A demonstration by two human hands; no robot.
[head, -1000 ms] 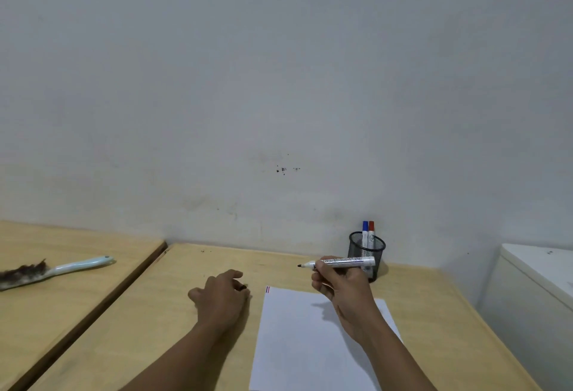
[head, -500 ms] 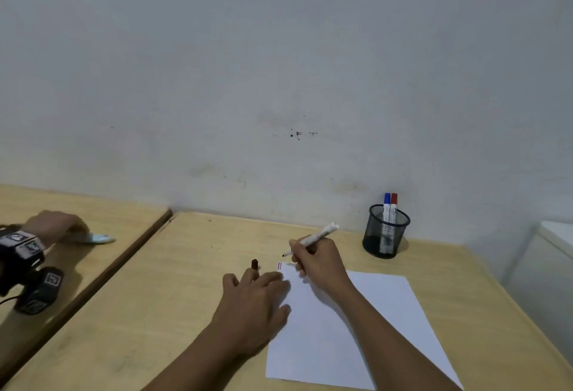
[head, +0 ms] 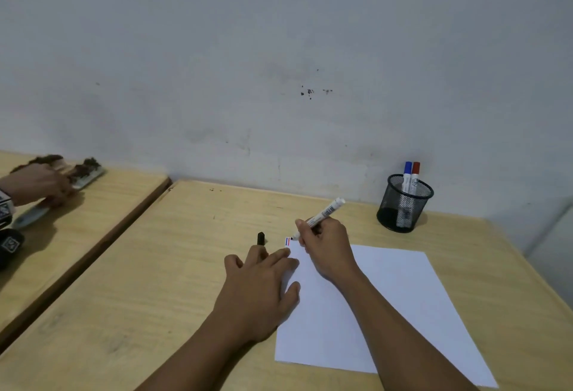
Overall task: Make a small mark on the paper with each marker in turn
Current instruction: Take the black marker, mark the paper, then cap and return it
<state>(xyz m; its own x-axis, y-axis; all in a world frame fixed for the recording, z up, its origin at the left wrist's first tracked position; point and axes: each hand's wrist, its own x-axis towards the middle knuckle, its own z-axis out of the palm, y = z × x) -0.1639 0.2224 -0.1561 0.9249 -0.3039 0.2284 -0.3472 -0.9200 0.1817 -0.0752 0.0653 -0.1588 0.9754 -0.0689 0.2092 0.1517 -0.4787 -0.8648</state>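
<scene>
A white sheet of paper [head: 387, 297] lies on the wooden table [head: 155, 266]. Short red and blue marks [head: 288, 241] sit at its top-left corner. My right hand [head: 325, 245] grips a white marker [head: 328, 211], tilted, with its dark tip touching the paper just right of those marks. My left hand [head: 257, 291] lies flat, fingertips on the paper's left edge, with a black marker cap [head: 260, 238] pinched between two fingers. A blue marker [head: 407, 170] and a red marker [head: 415, 170] stand capped in a black mesh holder [head: 403, 204].
The holder stands at the back right by the wall. A second table [head: 102, 204] adjoins on the left, where another person's hand [head: 37, 183] rests on a brush [head: 83, 173]. A black device [head: 9, 245] lies at the far left edge.
My right hand lowered the marker from level in the air to the paper's top-left corner. My left hand slid onto the paper's edge. Another person's hand reached the brush.
</scene>
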